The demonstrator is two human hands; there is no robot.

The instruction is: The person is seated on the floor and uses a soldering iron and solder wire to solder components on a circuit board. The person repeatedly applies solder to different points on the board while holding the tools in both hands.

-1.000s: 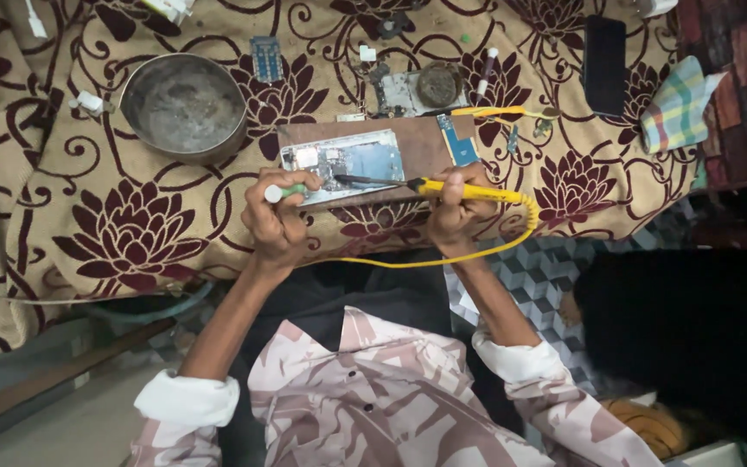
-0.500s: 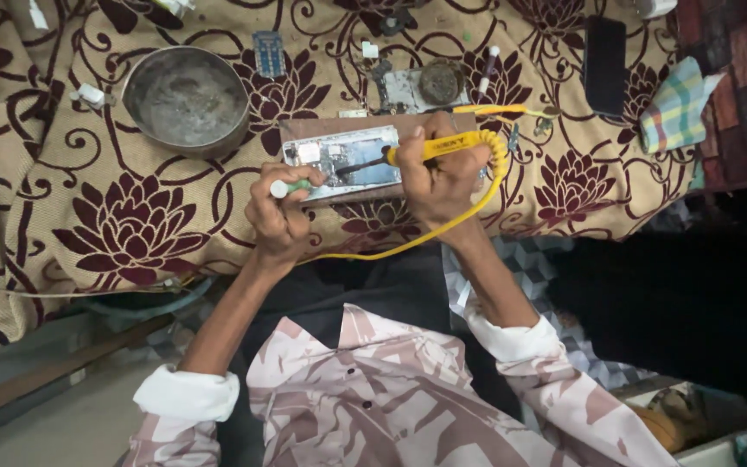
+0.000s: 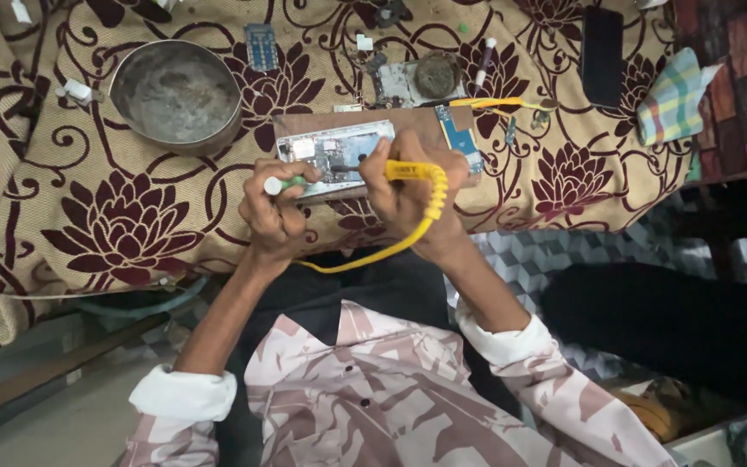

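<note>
While an opened phone (image 3: 336, 158) lies on a brown board (image 3: 430, 130) on the floral cloth (image 3: 123, 225), the right hand (image 3: 412, 195) grips a yellow tool (image 3: 412, 171) over it. The left hand (image 3: 277, 212) clasps a green-handled tool (image 3: 283, 184). A metal bowl (image 3: 176, 93) sits nearby.

Yellow soldering iron (image 3: 412, 171), grey metal bowl (image 3: 176, 93), beige cloth (image 3: 62, 199) with maroon flowers
</note>
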